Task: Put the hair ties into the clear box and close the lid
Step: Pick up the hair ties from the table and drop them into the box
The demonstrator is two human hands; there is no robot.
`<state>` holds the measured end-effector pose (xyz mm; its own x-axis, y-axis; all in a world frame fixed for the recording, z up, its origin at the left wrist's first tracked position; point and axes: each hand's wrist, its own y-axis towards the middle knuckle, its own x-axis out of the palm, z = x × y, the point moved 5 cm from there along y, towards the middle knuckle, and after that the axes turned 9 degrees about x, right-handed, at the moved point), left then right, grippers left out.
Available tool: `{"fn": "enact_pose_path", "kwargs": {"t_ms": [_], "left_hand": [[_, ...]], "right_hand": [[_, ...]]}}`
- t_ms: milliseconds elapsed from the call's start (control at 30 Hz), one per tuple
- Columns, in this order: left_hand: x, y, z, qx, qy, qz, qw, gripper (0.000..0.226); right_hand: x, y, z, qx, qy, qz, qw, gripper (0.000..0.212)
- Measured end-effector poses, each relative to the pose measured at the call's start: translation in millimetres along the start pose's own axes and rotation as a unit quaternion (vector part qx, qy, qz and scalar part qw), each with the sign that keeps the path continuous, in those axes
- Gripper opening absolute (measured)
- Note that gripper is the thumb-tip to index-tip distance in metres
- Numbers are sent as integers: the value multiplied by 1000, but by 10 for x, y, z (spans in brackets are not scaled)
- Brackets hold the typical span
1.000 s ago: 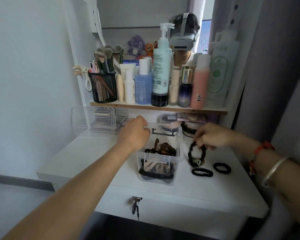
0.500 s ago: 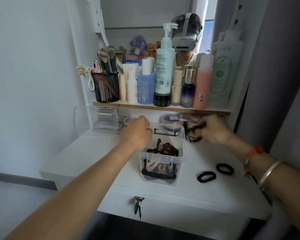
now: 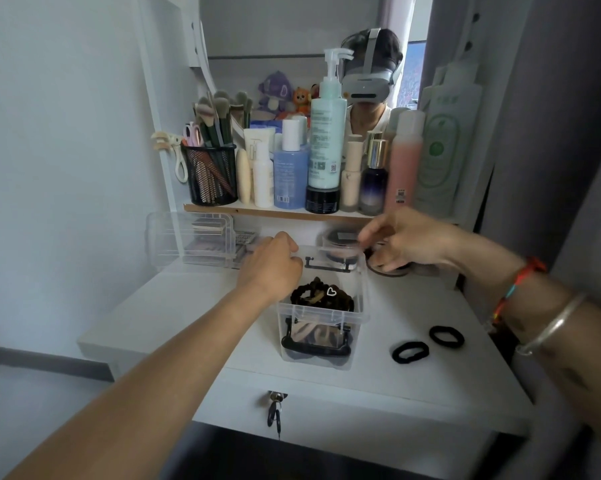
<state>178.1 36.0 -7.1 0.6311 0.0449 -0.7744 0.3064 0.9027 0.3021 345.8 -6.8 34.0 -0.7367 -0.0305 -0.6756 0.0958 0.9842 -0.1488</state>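
The clear box [image 3: 321, 315] stands on the white dressing table [image 3: 195, 306], holding several dark and beige hair ties [image 3: 321, 296]; one on top has a white heart. Its lid [image 3: 337, 258], with a black handle, is tipped up at the back. My left hand [image 3: 275, 265] grips the lid's left corner. My right hand [image 3: 406, 244] hovers just behind the box's right side, fingers apart, nothing in it. Two black hair ties [image 3: 410, 351] [image 3: 446, 336] lie on the table to the right of the box.
A shelf [image 3: 278, 213] above the table carries bottles and a black mesh brush holder [image 3: 210, 174]. A clear drawer organiser [image 3: 191, 237] sits at the back left, round compacts [image 3: 340, 237] behind the box. Keys [image 3: 275, 410] hang from the drawer lock.
My right hand carried a black hair tie from the table up over the box; that tie now lies in the box and the hand is empty. My left hand stayed on the lid.
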Motion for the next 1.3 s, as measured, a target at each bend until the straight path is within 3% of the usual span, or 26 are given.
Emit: {"fn": "enact_pose_path", "kwargs": {"t_ms": [67,167,233,300,400,467,533,633,733,933,1000,1067,1133,1200,1300], "left_hand": [[-4,1,4,0,1,0,1000,31],[-8,-6,17,2,2,0,1000,31],[-13,-9,25,2,1,1,1000,31],[-13,-17,30,0,-4,0,1000,31],[-17,-26,30,2,-4,0,1000,31],[-16,-25,33,3,-4,-2,1000,31],[-19,-22,33,2,-6,-2,1000,31],[-25,-23,37,2,-1,-2,1000,31],[-24,-35,33,0,-8,-5,1000,31],[-91,-43,25,-31,-117,-5,993,28],[-132,-63,25,-34,-143,-20,989,30],[-172,-89,16,-28,-155,-47,986,35],[-187,-107,18,-14,-160,-76,984,38],[-206,-130,-1,-1,-155,-95,983,39],[-214,-182,-57,8,-150,-118,982,43]], "right_hand": [[-56,4,175,38,-115,-2,993,31],[-15,-31,585,143,-331,-78,930,38],[34,-58,823,193,-390,-111,894,39],[66,-48,937,192,-410,-102,886,32],[76,7,890,139,-367,-71,917,19],[19,10,761,98,-258,-60,959,24],[42,-57,642,83,-165,-106,977,25],[227,-166,617,100,-246,-176,948,14],[366,-179,684,121,-373,-168,904,25],[444,-162,698,119,-354,-128,919,27],[370,-129,635,85,-354,-71,929,22],[197,-84,418,16,-272,41,961,5],[-32,-62,165,-35,-88,142,985,20],[-127,-52,-81,-73,51,167,982,29],[68,-12,-345,-82,32,108,990,27]]}}
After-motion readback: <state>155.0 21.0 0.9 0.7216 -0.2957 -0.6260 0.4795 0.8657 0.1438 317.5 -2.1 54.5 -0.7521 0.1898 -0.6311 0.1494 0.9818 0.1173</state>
